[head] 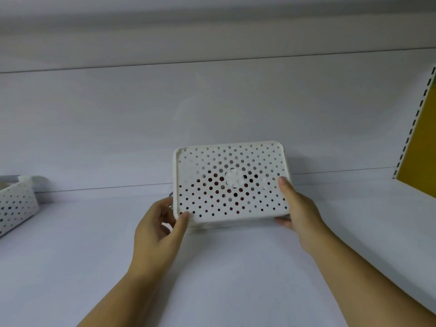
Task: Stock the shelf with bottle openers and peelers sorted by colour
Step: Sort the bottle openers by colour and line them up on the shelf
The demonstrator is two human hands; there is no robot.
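Both left grip (157, 223) and right grip (297, 208) clasp the tipped white perforated basket (231, 185) by its sides near the back edge of the shelf (94, 232).

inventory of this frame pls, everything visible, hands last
held basket: 1, white, perforated, centre, tipped with base toward camera; dark red shows through holes, contents unidentifiable
second basket: 1, white, perforated, on shelf at left edge, partly cut off
shelf: 1, white, spans the lower frame
back panel: 1, white, behind shelf
slotted upright: 1, white with black slots, right side
yellow panel: 1, yellow, far right beyond the upright
left hand: 1, grips held basket's lower left corner
right hand: 1, grips held basket's right end
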